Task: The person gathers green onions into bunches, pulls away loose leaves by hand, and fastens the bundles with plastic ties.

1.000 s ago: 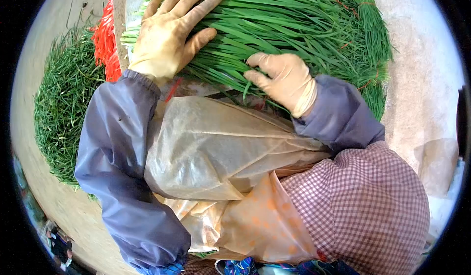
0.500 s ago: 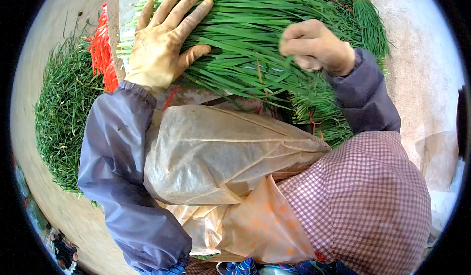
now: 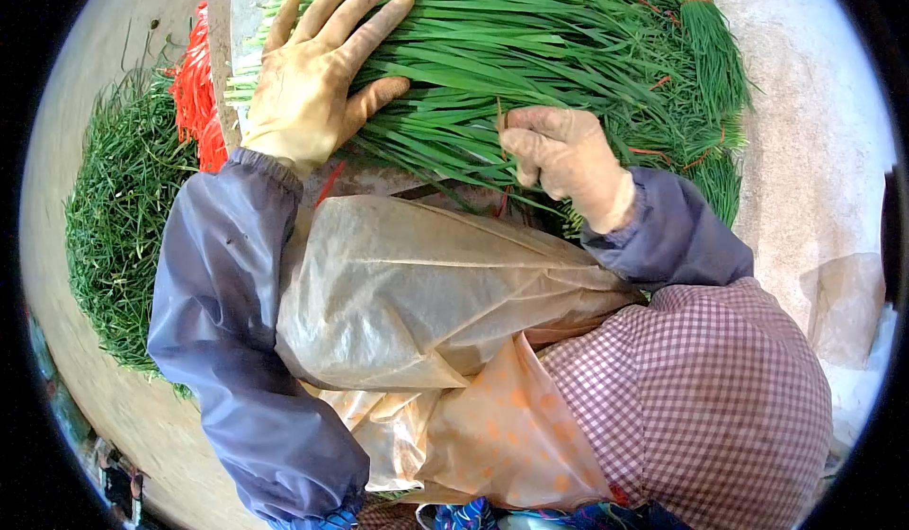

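Long green stalks [image 3: 492, 47] lie spread sideways at the top, their pale ends at the left. My left hand [image 3: 317, 80], in a stained cream glove, rests flat on them near those ends, fingers spread. My right hand [image 3: 568, 161], also gloved, is at the lower edge of the stalks. Its thumb and forefinger are pinched together around a thin brownish blade [image 3: 502, 118]. Behind the right hand, at the right end, are bundles [image 3: 705, 38] tied with red bands.
A green heap [image 3: 128, 218] lies on the floor at the left, beside hanging red strips [image 3: 196, 90]. A plastic apron [image 3: 407, 293] covers my lap. A pale sheet [image 3: 795, 132] is at the right. Part of a person [image 3: 121, 487] shows at the lower left.
My right hand moved up and right over the stalks, then back down and left to their lower edge, where it is now pinched. My left hand stays on the stalks.
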The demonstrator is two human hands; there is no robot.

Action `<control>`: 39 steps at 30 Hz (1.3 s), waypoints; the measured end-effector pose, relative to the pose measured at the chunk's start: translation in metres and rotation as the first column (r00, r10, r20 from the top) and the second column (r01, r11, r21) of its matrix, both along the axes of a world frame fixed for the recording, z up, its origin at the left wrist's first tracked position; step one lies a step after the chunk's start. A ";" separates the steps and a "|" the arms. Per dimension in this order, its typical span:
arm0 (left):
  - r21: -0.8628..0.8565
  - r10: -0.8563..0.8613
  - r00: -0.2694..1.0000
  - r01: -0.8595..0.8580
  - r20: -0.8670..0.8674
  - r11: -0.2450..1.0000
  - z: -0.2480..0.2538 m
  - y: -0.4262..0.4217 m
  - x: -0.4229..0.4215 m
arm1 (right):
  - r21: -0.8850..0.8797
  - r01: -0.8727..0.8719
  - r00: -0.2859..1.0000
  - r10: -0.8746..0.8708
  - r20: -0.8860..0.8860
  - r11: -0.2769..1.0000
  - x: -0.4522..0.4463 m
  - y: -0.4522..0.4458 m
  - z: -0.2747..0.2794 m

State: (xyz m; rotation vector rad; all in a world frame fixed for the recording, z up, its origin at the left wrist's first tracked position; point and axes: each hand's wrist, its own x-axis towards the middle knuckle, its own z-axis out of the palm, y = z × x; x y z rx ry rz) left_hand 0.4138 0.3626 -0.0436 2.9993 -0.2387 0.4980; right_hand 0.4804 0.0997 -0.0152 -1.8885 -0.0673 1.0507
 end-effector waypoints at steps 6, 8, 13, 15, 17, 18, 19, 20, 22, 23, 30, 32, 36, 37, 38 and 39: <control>-0.052 -0.029 1.000 0.029 0.006 0.998 0.004 0.000 -0.001 | 0.251 0.156 0.917 -0.046 -0.395 0.955 0.007 0.001 -0.018; -0.029 -0.026 1.000 0.026 0.003 0.999 0.005 -0.001 -0.002 | 0.290 0.047 0.888 0.093 -0.450 0.956 0.012 -0.008 -0.013; 0.040 -0.021 1.000 0.021 -0.004 0.999 0.012 -0.002 -0.006 | 0.194 -0.319 0.882 0.365 -0.298 0.928 0.023 -0.016 0.029; 0.034 -0.027 1.000 0.027 0.002 0.999 0.012 -0.001 -0.008 | 0.257 -0.412 0.832 0.476 -0.284 0.874 0.041 -0.025 0.042; 0.019 -0.032 0.999 0.032 0.002 0.999 0.010 0.000 -0.008 | 0.427 -0.550 0.790 0.612 -0.011 0.718 0.065 -0.043 0.046; 0.010 -0.033 0.999 0.033 0.003 0.999 0.007 0.001 -0.006 | 0.496 -0.494 0.824 0.566 0.006 0.714 0.071 -0.044 0.059; 0.003 -0.032 0.999 0.032 0.008 0.999 0.006 0.003 -0.006 | 0.585 -0.387 0.875 0.483 -0.009 0.713 0.073 -0.038 0.074; -0.005 -0.036 0.999 0.036 0.015 0.999 0.007 0.003 -0.007 | 0.655 -0.324 0.905 0.426 0.004 0.682 0.077 -0.026 0.087; -0.040 -0.037 0.999 0.038 0.028 0.998 0.007 0.002 -0.009 | 0.742 -0.302 0.922 0.380 0.069 0.598 0.086 0.009 0.108; -0.071 -0.048 0.998 0.052 0.044 0.996 0.007 0.004 -0.009 | 0.761 -0.320 0.920 0.377 0.107 0.564 0.086 0.034 0.113; -0.266 0.180 0.891 -0.070 0.417 0.961 0.025 0.025 -0.056 | 0.767 -0.487 0.810 0.544 0.219 0.417 0.008 0.228 0.116; -0.318 0.354 0.813 -0.220 0.462 0.922 0.018 0.035 -0.092 | 0.730 -0.547 0.770 0.589 0.245 0.410 -0.021 0.269 0.104; -0.663 0.585 0.800 -0.367 0.133 0.653 0.007 0.034 -0.158 | 0.479 -0.714 0.699 0.502 0.509 0.510 -0.023 0.277 0.063; -0.747 0.579 0.815 -0.368 0.028 0.554 -0.001 0.032 -0.166 | 0.362 -0.751 0.635 0.453 0.626 0.552 -0.014 0.254 0.054; -0.751 0.540 0.836 -0.417 -0.096 0.512 -0.001 0.031 -0.170 | 0.237 -0.799 0.499 0.389 0.774 0.553 -0.008 0.231 0.042; -0.758 0.486 0.854 -0.439 -0.186 0.483 0.004 0.026 -0.167 | 0.207 -0.777 0.561 0.503 0.657 0.595 -0.015 0.200 0.043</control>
